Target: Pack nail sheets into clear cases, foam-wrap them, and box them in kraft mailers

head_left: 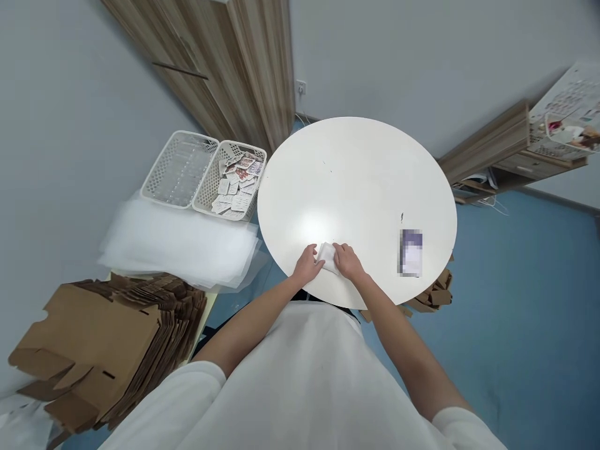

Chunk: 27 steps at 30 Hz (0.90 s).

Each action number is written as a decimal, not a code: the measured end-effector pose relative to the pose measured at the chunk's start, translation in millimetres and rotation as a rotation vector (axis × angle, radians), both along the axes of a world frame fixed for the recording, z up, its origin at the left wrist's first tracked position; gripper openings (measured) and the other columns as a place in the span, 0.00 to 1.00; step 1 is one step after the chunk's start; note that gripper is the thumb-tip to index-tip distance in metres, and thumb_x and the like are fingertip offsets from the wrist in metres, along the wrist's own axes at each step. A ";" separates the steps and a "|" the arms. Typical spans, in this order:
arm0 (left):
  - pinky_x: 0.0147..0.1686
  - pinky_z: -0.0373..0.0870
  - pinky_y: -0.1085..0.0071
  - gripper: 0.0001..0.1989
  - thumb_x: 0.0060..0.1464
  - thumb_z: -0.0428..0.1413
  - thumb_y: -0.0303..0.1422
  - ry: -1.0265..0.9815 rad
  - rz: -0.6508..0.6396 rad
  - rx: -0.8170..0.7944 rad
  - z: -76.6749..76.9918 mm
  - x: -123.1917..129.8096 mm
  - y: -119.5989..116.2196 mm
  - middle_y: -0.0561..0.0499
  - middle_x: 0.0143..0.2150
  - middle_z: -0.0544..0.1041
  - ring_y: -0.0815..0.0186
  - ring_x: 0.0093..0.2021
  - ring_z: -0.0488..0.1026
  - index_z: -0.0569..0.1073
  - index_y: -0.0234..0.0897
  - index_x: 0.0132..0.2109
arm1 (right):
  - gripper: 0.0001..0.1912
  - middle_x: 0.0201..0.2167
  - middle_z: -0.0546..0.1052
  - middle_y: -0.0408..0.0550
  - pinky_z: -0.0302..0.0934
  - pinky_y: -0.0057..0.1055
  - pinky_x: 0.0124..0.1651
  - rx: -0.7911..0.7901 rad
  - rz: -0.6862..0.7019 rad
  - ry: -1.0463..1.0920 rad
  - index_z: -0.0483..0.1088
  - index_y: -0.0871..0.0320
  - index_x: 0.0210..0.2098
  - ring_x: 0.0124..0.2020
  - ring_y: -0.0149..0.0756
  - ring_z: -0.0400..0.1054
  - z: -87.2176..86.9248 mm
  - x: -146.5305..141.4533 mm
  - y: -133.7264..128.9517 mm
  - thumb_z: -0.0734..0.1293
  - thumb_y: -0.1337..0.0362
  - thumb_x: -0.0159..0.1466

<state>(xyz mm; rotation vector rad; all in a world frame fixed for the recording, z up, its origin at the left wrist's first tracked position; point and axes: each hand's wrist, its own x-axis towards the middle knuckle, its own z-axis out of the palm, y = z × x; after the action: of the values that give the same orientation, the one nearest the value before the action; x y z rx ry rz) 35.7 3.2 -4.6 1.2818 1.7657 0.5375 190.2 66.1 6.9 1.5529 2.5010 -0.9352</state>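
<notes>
Near the close edge of the round white table [356, 181] lies a small white wrapped packet [327, 255], its wrapping like thin foam sheet. My left hand [308, 265] grips its left side, thumb on the packet and fingers curled. On the opposite side, my right hand [347, 260] has its fingers closed on the packet's right edge. What is inside the wrapping is hidden.
A pixelated purple-and-white item [411, 253] rests on the table's right. To the left stand a basket of clear plastic pieces [157, 169], a basket of printed cards [201, 194], white foam sheets [178, 240] and stacked flat cardboard boxes [103, 337]. A wooden cabinet [225, 56] stands behind.
</notes>
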 end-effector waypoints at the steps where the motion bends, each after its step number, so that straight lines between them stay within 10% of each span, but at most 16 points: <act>1: 0.38 0.66 0.67 0.28 0.49 0.52 0.38 0.010 0.033 -0.018 -0.8 0.7 0.6 0.46 0.46 0.66 0.67 0.35 0.69 0.54 0.37 0.55 | 0.20 0.43 0.64 0.55 0.57 0.39 0.44 0.021 -0.041 0.000 0.55 0.57 0.54 0.44 0.44 0.58 -3.0 -1.5 -1.6 0.51 0.65 0.62; 12: 0.39 0.66 0.69 0.18 0.50 0.52 0.40 0.030 0.142 -0.108 8.8 -7.4 5.2 0.45 0.46 0.68 0.65 0.40 0.68 0.64 0.37 0.47 | 0.25 0.53 0.57 0.54 0.58 0.40 0.49 -0.060 -0.477 0.383 0.49 0.56 0.58 0.49 0.41 0.58 -4.4 37.3 -37.8 0.52 0.56 0.62; 27: 0.38 0.67 0.69 0.22 0.45 0.56 0.42 0.160 0.294 -0.202 2.1 17.9 2.9 0.46 0.41 0.70 0.64 0.40 0.70 0.64 0.36 0.45 | 0.26 0.57 0.49 0.53 0.60 0.34 0.49 -0.397 -0.391 0.376 0.52 0.50 0.57 0.52 0.39 0.59 -17.4 19.5 -66.7 0.55 0.54 0.60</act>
<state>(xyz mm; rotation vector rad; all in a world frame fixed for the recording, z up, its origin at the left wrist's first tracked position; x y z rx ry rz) 53.5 6.1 -2.6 0.9532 2.1019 0.4145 209.7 -0.5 -10.4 1.8892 2.0386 -1.7983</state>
